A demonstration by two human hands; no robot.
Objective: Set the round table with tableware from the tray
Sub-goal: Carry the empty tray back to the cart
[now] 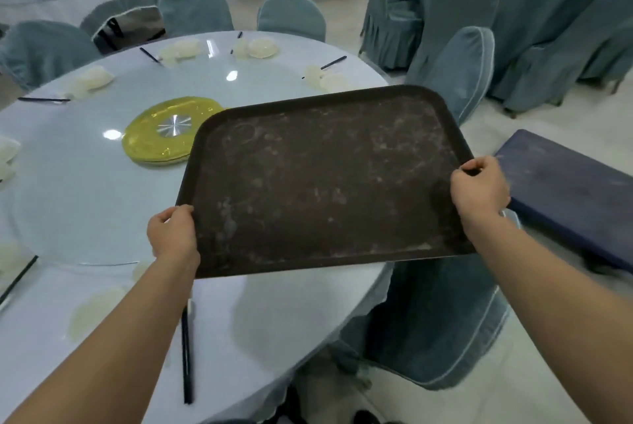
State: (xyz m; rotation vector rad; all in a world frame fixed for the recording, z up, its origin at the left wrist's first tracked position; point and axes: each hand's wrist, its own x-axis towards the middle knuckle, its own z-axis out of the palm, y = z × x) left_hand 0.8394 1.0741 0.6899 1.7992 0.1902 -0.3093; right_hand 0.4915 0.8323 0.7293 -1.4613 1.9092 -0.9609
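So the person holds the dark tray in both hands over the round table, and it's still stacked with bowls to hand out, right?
Not quite. In the head view the tray has nothing on it; only its scuffed dark surface shows. The rest holds: the left hand and the right hand each grip a side of it, over the edge of the round table.

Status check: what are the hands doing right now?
Left hand and right hand grip the tray. Tray bare, above the round table. Nothing in the way.
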